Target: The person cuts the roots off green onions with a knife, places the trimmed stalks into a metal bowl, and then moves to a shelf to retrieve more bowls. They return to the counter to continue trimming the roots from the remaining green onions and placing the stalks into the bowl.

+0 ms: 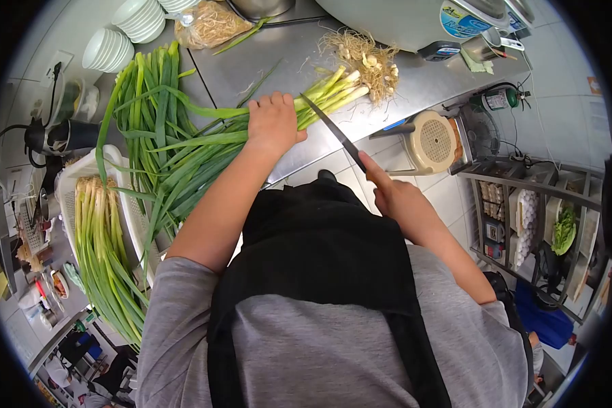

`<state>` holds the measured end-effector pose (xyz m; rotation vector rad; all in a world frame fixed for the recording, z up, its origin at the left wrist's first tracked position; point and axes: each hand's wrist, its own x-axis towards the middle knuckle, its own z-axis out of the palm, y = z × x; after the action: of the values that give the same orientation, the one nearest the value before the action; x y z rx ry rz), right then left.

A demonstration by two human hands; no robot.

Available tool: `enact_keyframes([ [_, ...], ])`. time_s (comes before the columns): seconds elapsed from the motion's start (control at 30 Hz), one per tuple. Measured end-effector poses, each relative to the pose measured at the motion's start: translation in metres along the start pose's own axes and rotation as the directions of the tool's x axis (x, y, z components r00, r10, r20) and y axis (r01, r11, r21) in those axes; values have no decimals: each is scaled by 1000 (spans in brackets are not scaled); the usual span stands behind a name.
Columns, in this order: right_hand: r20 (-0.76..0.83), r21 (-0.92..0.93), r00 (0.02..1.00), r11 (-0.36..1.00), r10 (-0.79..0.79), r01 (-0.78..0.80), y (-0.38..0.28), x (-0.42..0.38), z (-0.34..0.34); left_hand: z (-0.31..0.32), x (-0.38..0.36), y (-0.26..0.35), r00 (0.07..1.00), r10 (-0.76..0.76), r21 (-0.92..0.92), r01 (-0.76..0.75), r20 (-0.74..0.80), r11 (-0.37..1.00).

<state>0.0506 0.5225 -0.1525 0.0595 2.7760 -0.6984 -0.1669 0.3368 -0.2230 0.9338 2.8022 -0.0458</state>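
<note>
My left hand [273,123] is closed over a bunch of green onions [204,153], gripping it near the pale stalks on the steel counter [289,58]. Long green leaves trail left from the hand and hang over the counter's front edge. In my right hand [387,194] is a knife [334,130], its forefinger stretched along the handle. The blade slants up and left, its tip right at the stalks just beside my left hand. Past the white stalk ends lies a tangled heap of cut roots [370,58].
A white basket [81,166] at the left holds more green onions [105,251]. At the back stand stacked white bowls [109,51] and a bag of brownish shreds [211,26]. A large pale container [394,24] stands behind the roots. Below the counter's right is a beige stool [434,141].
</note>
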Motion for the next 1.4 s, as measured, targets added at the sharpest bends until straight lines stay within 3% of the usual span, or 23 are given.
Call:
enact_keyframes([
  [0.13, 121, -111, 984, 987, 132, -118, -11, 50, 20, 3, -2, 0, 999, 32, -23, -32, -12, 999],
  [0.2, 143, -26, 969, 980, 200, -199, -10, 63, 30, 4, -3, 1, 1000, 23, -19, -23, -20, 1000],
  [0.3, 58, 55, 992, 992, 110, -113, 0, 64, 43, 5, -4, 3, 1000, 8, -9, -8, -27, 1000],
  [0.43, 109, -13, 981, 987, 161, -161, 0, 79, 42, 4, -5, 8, 999, -20, -12, 20, -29, 1000],
  [0.57, -6, 63, 997, 995, 75, -74, 12, 81, 47, 4, -2, 18, 999, 12, 43, -10, -34, 999],
  [0.63, 62, 17, 995, 997, 79, -80, 3, 94, 37, 3, -3, 15, 998, -53, 51, 55, -28, 997],
  [0.8, 22, 48, 999, 998, 32, -33, 12, 119, 48, 2, -5, 24, 996, -86, 96, 87, -20, 991],
  [0.9, -40, 59, 997, 996, -63, 65, 13, 130, 41, 1, -6, 28, 995, -101, 82, 100, 5, 992],
  [1.0, 128, 68, 992, 998, -20, 11, 29, 91, 34, 0, 2, 12, 958, -286, 22, 286, 6, 958],
  [1.23, 96, 116, 992, 991, -82, 70, 55, 74, 29, -16, 12, 10, 916, -398, 0, 399, 51, 917],
  [1.4, 172, 199, 980, 978, -104, 69, 69, 82, 28, -7, 20, 15, 882, -469, -88, 471, 50, 878],
])
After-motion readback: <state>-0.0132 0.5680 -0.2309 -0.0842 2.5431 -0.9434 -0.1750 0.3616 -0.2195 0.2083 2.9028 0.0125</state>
